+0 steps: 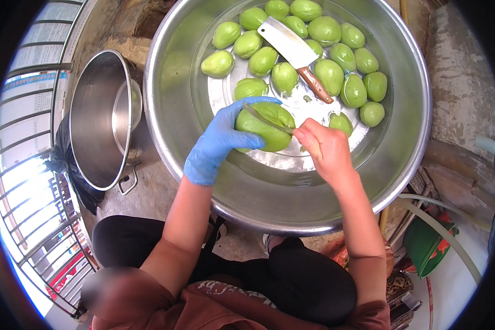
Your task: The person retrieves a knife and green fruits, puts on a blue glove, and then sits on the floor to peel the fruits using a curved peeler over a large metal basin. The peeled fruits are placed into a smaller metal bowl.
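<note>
My left hand (227,136), in a blue glove, grips a large green chayote (268,138) above the metal basin (181,136). My bare right hand (328,150) is closed on the near end of a thin, curved, dark strip (266,119). It lies across the upper side of the chayote; whether it is a blade seen edge-on I cannot tell. Below and beyond my hands, several green chayotes (329,77) sit in shallow water in the basin. A cleaver (291,45) with a wooden handle rests on top of some of them.
To the left, a deep steel pot (97,123) with a side handle stands tilted in view, near a black plastic bag (72,165). Metal bars (29,136) run along the left edge. On the right are a green bucket (429,243) and a pale hose (445,233).
</note>
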Motion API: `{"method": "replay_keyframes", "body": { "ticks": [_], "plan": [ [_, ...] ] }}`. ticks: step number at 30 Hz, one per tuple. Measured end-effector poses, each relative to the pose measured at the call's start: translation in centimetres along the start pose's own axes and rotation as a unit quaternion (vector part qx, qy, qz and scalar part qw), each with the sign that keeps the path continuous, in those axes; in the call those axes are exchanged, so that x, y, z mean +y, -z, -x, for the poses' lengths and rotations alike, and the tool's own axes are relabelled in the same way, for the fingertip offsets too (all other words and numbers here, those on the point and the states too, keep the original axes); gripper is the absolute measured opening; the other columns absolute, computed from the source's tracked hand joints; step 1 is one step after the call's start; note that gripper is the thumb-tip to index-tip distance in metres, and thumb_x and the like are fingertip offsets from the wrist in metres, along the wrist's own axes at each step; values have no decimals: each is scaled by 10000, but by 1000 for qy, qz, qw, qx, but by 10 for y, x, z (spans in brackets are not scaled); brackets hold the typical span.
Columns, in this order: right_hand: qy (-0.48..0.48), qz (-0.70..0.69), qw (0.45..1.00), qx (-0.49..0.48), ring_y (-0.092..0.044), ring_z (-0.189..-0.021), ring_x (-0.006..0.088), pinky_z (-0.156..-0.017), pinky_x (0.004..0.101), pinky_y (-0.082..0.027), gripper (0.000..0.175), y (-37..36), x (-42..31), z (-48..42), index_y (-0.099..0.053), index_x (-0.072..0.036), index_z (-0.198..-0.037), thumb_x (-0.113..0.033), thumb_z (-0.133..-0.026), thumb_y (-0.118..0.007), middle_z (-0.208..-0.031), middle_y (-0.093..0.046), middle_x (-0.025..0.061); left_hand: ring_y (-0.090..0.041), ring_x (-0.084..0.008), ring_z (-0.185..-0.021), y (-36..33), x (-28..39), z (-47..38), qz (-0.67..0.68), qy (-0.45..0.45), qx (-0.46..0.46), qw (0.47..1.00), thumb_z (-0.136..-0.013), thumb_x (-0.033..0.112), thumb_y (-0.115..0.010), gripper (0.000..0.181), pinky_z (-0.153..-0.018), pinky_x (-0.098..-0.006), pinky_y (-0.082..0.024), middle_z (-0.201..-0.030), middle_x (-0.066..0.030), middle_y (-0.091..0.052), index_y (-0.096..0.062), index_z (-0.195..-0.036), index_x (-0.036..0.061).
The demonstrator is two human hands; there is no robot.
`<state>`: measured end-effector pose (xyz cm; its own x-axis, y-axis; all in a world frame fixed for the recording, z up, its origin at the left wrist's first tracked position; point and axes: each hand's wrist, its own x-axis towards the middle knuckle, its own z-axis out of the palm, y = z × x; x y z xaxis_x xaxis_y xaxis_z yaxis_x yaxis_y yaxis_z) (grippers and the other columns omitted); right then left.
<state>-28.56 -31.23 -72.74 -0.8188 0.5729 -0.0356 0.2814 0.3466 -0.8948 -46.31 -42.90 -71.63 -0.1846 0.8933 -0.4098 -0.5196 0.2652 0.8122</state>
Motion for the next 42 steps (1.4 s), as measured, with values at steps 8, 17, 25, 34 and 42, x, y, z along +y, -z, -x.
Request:
{"method": "replay_keyframes", "body": {
  "ticks": [8, 17, 25, 34, 42],
  "plan": [
    [-152, -278, 947, -50, -425, -534, 85, -508, 246, -364, 307, -1, -12, 11, -505, -28, -767, -282, -932, -459, -583, -462, 12, -521, -151, -1023, 11, -8, -4, -33, -72, -8, 997, -571, 99, -709, 710, -910, -283, -413, -1111, -63, -545, -459, -1229, 4],
    [-183, -175, 967, -8, -415, -503, 118, -505, 271, -361, 375, -5, -21, 20, -502, -9, -724, -292, -948, -402, -534, -442, 49, -527, -150, -1016, 6, -2, -1, 6, -67, -5, 998, -533, 130, -713, 719, -904, -281, -418, -1097, -70, -550, -477, -1201, 6],
    [-179, -180, 967, 27, -430, -485, 139, -493, 283, -369, 346, -11, -20, 26, -489, -14, -723, -268, -946, -415, -540, -449, 60, -532, -170, -1021, 3, 2, 3, 20, -73, 1, 997, -539, 166, -715, 727, -911, -285, -415, -1087, -86, -556, -470, -1203, 2],
    [-166, -114, 979, 19, -461, -474, 266, -495, 336, -386, 315, -18, -23, 28, -480, -6, -747, -248, -940, -421, -547, -469, 139, -537, -178, -1018, 3, 0, 2, 10, -85, -4, 996, -552, 191, -736, 725, -915, -298, -417, -1082, -96, -561, -471, -1194, -16],
    [-203, -181, 962, -13, -405, -453, 178, -466, 307, -343, 399, -19, -18, 23, -456, -21, -708, -331, -948, -381, -534, -428, 75, -544, -148, -981, 7, -5, 1, 30, -62, 35, 997, -586, 73, -731, 635, -888, -278, -429, -1070, -59, -564, -497, -1174, 16]
  ]
}}
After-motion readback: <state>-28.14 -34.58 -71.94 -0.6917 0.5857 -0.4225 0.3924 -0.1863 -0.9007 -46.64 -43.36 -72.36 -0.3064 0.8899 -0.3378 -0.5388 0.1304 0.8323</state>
